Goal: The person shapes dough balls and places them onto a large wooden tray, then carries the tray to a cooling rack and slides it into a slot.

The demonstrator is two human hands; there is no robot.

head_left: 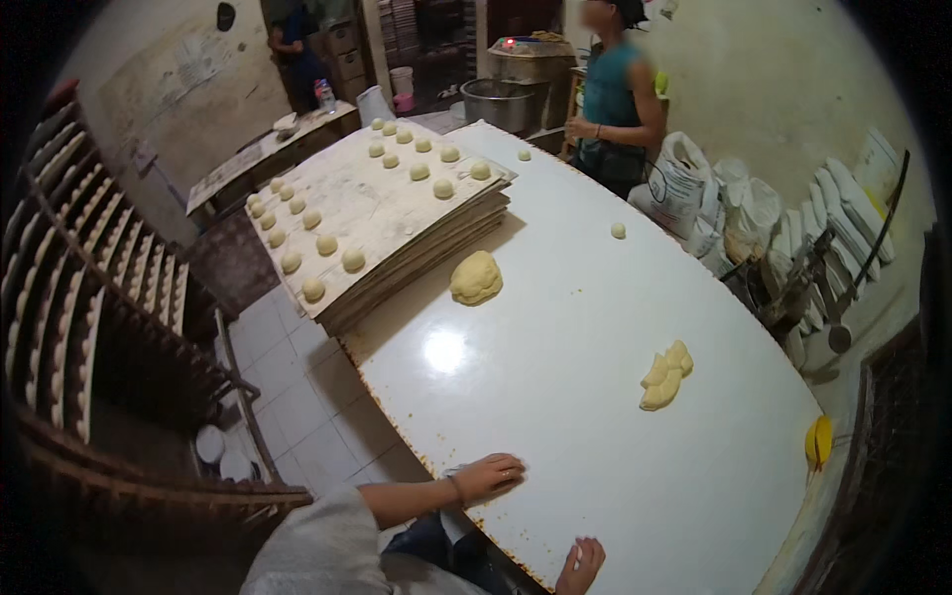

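Note:
My left hand (493, 477) rests palm down on the white table near its front edge, fingers together and curled under. Whatever lies beneath that palm is hidden. Closer to the lower edge of the view, my right hand (581, 567) is also on the tabletop with its fingers bent and drawn together, and I cannot make out anything in it. Beyond them on the right lies a lumpy, torn piece of pale yellow dough (666, 376). A larger rounded dough lump (477, 278) sits farther off, beside the stacked boards.
Stacked wooden boards (397, 241) carry several dough balls (353, 260). Two small balls lie apart on the table (555, 337). A rack (109, 248) of filled trays stands left. Another person (620, 99) stands at the far right, near sacks (679, 188). A yellow object (818, 442) is at the right edge.

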